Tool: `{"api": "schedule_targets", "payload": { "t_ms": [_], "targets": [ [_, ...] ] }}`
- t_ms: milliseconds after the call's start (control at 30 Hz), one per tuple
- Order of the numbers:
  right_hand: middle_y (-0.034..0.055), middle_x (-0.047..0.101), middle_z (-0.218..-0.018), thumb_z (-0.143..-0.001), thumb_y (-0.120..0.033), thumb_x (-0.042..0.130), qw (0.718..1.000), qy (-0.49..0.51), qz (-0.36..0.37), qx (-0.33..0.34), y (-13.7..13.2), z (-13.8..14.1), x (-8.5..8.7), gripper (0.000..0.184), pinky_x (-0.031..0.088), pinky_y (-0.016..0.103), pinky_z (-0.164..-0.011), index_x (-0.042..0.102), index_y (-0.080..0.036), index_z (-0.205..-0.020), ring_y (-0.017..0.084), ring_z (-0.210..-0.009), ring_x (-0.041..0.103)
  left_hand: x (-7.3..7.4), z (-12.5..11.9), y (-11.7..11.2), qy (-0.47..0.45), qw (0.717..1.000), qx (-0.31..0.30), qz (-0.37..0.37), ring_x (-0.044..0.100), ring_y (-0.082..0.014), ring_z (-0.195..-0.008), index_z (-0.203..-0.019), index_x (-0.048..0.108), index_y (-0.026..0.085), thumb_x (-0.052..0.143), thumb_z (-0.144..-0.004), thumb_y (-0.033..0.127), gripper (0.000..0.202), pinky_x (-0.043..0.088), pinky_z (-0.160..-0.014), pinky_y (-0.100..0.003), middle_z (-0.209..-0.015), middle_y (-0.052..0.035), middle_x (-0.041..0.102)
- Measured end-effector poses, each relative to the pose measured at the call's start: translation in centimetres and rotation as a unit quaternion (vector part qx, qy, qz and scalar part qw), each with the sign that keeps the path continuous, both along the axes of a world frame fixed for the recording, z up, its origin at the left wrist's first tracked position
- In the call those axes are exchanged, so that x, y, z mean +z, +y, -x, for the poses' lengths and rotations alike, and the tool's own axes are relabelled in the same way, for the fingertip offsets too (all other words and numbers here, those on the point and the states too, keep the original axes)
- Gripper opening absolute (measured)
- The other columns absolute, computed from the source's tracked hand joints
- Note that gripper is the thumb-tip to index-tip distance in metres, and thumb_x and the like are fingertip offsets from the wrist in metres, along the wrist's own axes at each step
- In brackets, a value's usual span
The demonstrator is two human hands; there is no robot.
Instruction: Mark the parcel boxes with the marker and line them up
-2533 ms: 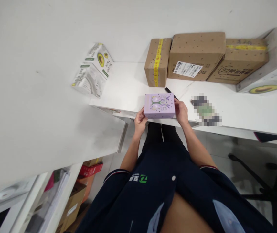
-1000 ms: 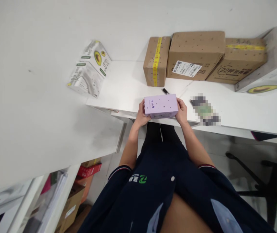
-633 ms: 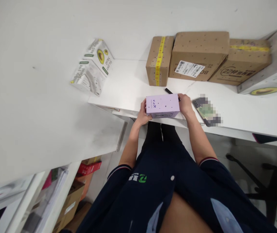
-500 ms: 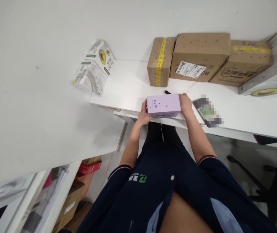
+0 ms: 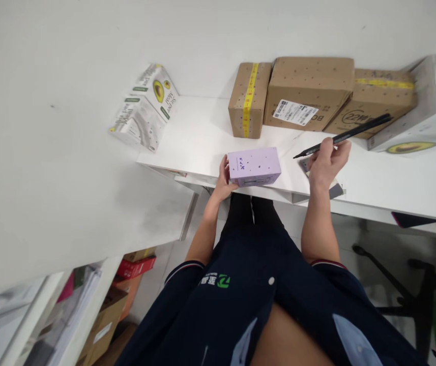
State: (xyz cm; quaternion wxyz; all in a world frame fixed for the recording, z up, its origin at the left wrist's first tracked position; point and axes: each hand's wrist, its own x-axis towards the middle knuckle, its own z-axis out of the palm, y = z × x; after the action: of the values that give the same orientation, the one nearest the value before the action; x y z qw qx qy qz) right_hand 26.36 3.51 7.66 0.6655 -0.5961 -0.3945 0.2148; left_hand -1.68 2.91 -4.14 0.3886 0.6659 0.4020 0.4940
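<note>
One lilac rectangular cardboard box (image 5: pixel 254 165), taken as clock centre. Three brown cardboard shipping boxes in a row from 12 to 2 o'clock: yellow-taped box (image 5: pixel 249 101), white-labelled box (image 5: pixel 309 91), black-printed box (image 5: pixel 378 99). Two white avocado-printed cartons: left carton (image 5: pixel 143 108) at 10 o'clock, right carton (image 5: pixel 427 109) between 2 and 3 o'clock. One thin black pen (image 5: pixel 342 136), near 3 o'clock. Two hands: left hand (image 5: pixel 223 178), right hand (image 5: pixel 326 160).

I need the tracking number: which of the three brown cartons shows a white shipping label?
The middle carton, label on its front face. The left carton shows vertical yellow tape; the right carton, yellow tape and black print.
</note>
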Motion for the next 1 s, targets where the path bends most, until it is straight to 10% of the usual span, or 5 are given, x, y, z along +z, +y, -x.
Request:
{"api": "schedule_targets", "payload": {
  "t_ms": [200,367,733,1000],
  "targets": [
    [-0.0103,0.05,-0.059,-0.09,-0.045,0.055,0.992,0.078,-0.081,0.049,-2.1,2.9,1.3,0.024,0.035,0.022,-0.041,0.039,-0.026,-0.089,0.008,-0.04,0.047,5.6,-0.9,-3.2,0.067,0.952,0.24,-0.179,0.052,-0.0287,-0.129,-0.138,0.046,0.025,0.053,-0.089,0.058,0.059,0.048,-0.104,-0.049,-0.135,-0.0135,0.052],
    [-0.0105,0.051,-0.059,-0.083,-0.036,0.062,0.994,0.045,-0.058,0.079,-2.5,4.7,1.4,0.022,0.044,0.023,-0.049,0.044,-0.025,-0.088,0.009,-0.046,0.053,9.8,-4.3,-4.5,0.208,0.908,0.229,-0.283,0.063,-0.0201,-0.105,-0.101,0.066,0.02,0.051,-0.095,0.028,0.017,0.053,-0.097,-0.04,-0.102,-0.0077,0.067],
    [-0.0031,0.062,-0.075,-0.087,-0.039,0.059,0.982,-0.038,-0.01,0.185,-1.0,6.6,0.2,0.019,0.053,0.029,-0.061,0.057,-0.024,-0.099,0.012,-0.06,0.059,8.0,-8.7,-3.8,0.392,0.844,0.204,-0.304,0.067,-0.0272,-0.108,-0.117,0.073,0.019,0.059,-0.094,0.038,0.032,0.048,-0.09,-0.04,-0.119,-0.008,0.075],
    [-0.0029,0.059,-0.067,-0.093,-0.049,0.05,0.983,-0.134,-0.016,0.124,-0.5,7.2,-0.9,0.028,0.049,0.027,-0.06,0.053,-0.022,-0.085,0.013,-0.059,0.057,7.4,-8.9,-4.1,0.395,0.858,0.203,-0.259,0.066,-0.0252,-0.115,-0.114,0.074,0.024,0.055,-0.096,0.035,0.028,0.044,-0.096,-0.039,-0.123,-0.0063,0.074]
  ]
}}
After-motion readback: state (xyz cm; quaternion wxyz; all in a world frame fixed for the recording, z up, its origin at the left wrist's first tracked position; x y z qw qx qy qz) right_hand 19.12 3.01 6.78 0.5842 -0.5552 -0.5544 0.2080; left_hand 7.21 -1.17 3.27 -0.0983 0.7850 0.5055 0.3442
